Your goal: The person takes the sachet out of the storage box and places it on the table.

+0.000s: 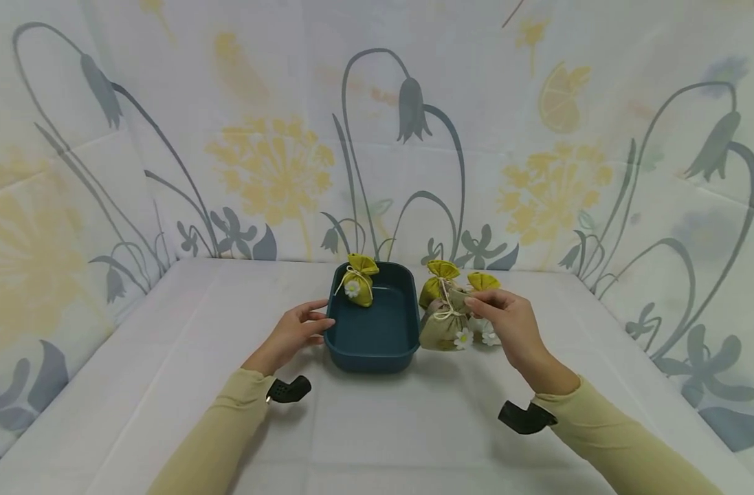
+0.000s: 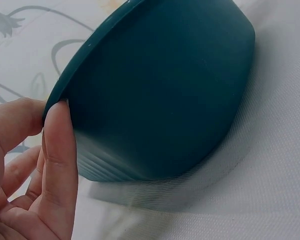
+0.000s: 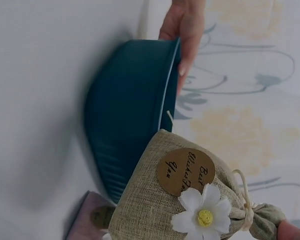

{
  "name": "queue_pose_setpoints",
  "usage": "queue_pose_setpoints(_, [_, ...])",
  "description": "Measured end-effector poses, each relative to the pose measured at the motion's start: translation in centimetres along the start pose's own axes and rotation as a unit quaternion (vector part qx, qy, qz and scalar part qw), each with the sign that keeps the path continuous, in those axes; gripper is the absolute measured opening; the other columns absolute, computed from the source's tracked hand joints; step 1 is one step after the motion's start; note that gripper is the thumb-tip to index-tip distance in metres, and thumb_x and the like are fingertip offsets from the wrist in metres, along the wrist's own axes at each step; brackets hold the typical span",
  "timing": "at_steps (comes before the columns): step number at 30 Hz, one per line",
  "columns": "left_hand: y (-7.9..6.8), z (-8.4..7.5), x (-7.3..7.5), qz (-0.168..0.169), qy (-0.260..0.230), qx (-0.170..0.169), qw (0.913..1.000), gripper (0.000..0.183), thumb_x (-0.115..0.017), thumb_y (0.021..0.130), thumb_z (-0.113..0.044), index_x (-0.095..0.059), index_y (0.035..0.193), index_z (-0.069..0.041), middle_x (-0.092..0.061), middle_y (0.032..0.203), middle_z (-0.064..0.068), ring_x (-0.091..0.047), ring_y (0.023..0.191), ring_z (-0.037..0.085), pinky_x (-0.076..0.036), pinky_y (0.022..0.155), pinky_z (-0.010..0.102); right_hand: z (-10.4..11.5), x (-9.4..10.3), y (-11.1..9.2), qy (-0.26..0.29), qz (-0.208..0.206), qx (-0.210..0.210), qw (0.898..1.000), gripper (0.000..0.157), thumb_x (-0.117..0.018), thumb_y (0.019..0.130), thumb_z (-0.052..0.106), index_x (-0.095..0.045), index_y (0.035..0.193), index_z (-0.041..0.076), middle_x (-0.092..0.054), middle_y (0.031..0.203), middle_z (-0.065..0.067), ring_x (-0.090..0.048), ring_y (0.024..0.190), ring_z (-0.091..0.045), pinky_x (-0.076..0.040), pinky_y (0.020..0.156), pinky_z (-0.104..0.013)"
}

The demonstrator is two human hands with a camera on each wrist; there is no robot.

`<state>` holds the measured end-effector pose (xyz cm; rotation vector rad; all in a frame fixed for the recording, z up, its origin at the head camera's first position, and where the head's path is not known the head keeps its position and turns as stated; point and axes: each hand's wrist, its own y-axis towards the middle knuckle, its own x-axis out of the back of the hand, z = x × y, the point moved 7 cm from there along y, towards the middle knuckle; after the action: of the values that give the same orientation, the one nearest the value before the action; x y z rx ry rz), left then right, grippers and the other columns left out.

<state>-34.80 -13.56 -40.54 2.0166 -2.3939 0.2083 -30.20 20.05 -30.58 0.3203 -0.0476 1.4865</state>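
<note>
A dark teal rectangular bin [image 1: 377,363] stands on the white cloth. My left hand [image 1: 293,331] pinches its left rim between thumb and fingers, as the left wrist view shows close up. Inside, at the far left corner, leans a yellow-green drawstring pouch [image 1: 366,294] with a white flower. My right hand [image 1: 514,324] pinches the gathered top of a beige drawstring pouch [image 1: 437,335], which hangs beside the bin's right wall. In the right wrist view this beige pouch [image 3: 140,195] bears a white daisy [image 3: 204,217] and a round brown tag [image 3: 185,171].
Behind the held pouch are a yellow-green pouch [image 1: 441,269] and another yellow top [image 1: 483,280], both partly hidden. A pinkish pouch [image 3: 82,215] lies low in the right wrist view. A flower-printed cloth [image 1: 278,165] rises behind the table.
</note>
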Motion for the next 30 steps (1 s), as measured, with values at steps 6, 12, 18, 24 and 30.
queue_pose_setpoints(6, [0.0,0.2,-0.1,0.004,-0.005,-0.002,1.0,0.057,-0.064,0.089,-0.012,-0.041,0.14,-0.007,-0.048,0.112,0.015,-0.057,0.082,0.015,-0.051,0.073,0.027,-1.3,0.5,-0.1,0.001,-0.005,-0.019,1.0,0.017,-0.067,0.087,0.019,-0.068,0.092,0.003,-0.061,0.078,0.009,-0.056,0.077,-0.012,-0.047,0.076,-0.029])
queue_pose_setpoints(12, [0.1,0.2,-0.1,0.001,-0.005,-0.001,1.0,0.056,-0.065,0.089,-0.013,-0.041,0.14,-0.007,-0.049,0.112,0.014,-0.056,0.083,0.015,-0.051,0.073,0.027,-2.8,0.7,-0.1,0.0,-0.015,-0.029,0.999,0.021,-0.067,0.087,0.018,-0.067,0.094,-0.002,-0.059,0.081,0.006,-0.056,0.077,-0.011,-0.048,0.073,-0.027])
queue_pose_setpoints(18, [0.2,0.1,0.0,-0.004,-0.001,-0.001,1.0,0.056,-0.065,0.089,-0.012,-0.041,0.14,-0.007,-0.049,0.112,0.015,-0.057,0.082,0.015,-0.051,0.073,0.027,-4.5,0.4,0.5,-0.002,-0.022,-0.045,0.999,0.021,-0.068,0.087,0.017,-0.067,0.096,-0.003,-0.059,0.085,0.005,-0.056,0.077,-0.009,-0.049,0.077,-0.033])
queue_pose_setpoints(24, [0.2,0.2,0.0,-0.01,0.001,0.006,0.9999,0.057,-0.066,0.088,-0.012,-0.042,0.14,-0.008,-0.049,0.113,0.015,-0.057,0.081,0.014,-0.052,0.072,0.027,-5.5,0.0,0.6,-0.01,-0.026,-0.05,0.998,0.022,-0.067,0.087,0.012,-0.066,0.098,-0.006,-0.059,0.086,0.005,-0.056,0.077,-0.007,-0.049,0.076,-0.032])
queue_pose_setpoints(30, [0.1,0.2,-0.1,-0.012,-0.005,0.004,0.9999,0.056,-0.065,0.088,-0.012,-0.042,0.139,-0.007,-0.049,0.114,0.015,-0.057,0.08,0.015,-0.051,0.071,0.026,-5.8,-0.2,0.6,-0.017,-0.022,-0.051,0.998,0.026,-0.068,0.086,0.015,-0.066,0.102,-0.007,-0.059,0.088,0.006,-0.057,0.078,-0.006,-0.05,0.076,-0.031])
